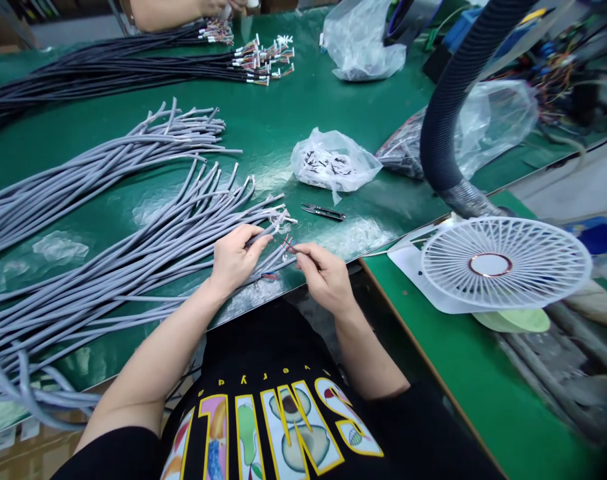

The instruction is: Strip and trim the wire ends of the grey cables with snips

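My left hand (237, 259) is closed around a grey cable close to its stripped end, where thin coloured wires come out. To its right, my right hand (323, 272) pinches the fine wires (287, 244) between thumb and fingertips. Many grey cables (148, 260) lie in a loose bundle under and beside my left hand, running off to the left. Whitish strands (280, 217) stick out at some cable ends just beyond my fingers. A pair of thread snips (324, 212) rests on the green table beyond my right hand.
A plastic bag of small white and black pieces (328, 163) sits past the snips. Further grey cables (108, 160) and black cables with connectors (183, 67) lie behind. A white fan (506, 263) and dark hose (443, 127) stand right. Another person's arm (170, 12) shows at the far edge.
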The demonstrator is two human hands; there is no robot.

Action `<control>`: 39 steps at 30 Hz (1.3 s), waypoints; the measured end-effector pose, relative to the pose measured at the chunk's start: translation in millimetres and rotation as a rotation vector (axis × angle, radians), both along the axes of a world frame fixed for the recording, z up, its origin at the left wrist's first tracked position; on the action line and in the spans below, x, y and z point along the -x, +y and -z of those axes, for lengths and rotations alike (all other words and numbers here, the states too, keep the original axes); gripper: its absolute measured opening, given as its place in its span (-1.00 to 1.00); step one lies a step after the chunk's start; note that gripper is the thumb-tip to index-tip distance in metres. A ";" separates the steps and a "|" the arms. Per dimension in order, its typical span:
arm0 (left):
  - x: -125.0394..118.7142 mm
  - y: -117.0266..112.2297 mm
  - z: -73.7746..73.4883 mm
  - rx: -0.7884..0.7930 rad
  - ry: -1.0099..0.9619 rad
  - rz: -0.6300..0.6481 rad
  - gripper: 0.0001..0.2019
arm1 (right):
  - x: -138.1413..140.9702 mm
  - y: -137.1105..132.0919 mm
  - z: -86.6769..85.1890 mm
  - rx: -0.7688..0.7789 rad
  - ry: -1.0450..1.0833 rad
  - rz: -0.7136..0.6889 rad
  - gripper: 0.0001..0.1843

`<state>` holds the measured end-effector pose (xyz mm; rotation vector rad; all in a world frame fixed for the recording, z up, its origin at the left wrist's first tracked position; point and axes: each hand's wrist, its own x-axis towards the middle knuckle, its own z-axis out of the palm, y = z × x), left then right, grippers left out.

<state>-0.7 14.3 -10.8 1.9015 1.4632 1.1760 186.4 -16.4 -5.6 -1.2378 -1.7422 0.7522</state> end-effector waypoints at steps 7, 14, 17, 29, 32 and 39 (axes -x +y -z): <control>4.2 -0.7 -11.2 0.076 -0.074 0.077 -0.69 | 12.6 16.0 7.9 0.036 0.044 0.006 -0.74; 9.2 4.2 -19.4 0.213 -0.189 0.098 -0.62 | 20.8 21.5 5.4 0.036 0.059 0.004 -0.73; 9.2 4.8 -19.4 0.240 -0.201 0.110 -0.59 | 22.3 22.3 5.4 0.028 0.067 -0.006 -0.73; 7.3 4.4 -18.9 0.235 -0.222 0.127 -0.62 | 23.3 21.4 8.6 0.007 0.105 0.009 -0.76; 6.2 3.0 -17.7 0.203 -0.181 0.155 -0.63 | 24.2 25.3 8.5 0.014 0.120 -0.006 -0.78; 2.9 3.5 -4.5 0.223 -0.027 0.165 -0.61 | 21.8 15.8 -12.1 0.025 0.371 0.002 -0.77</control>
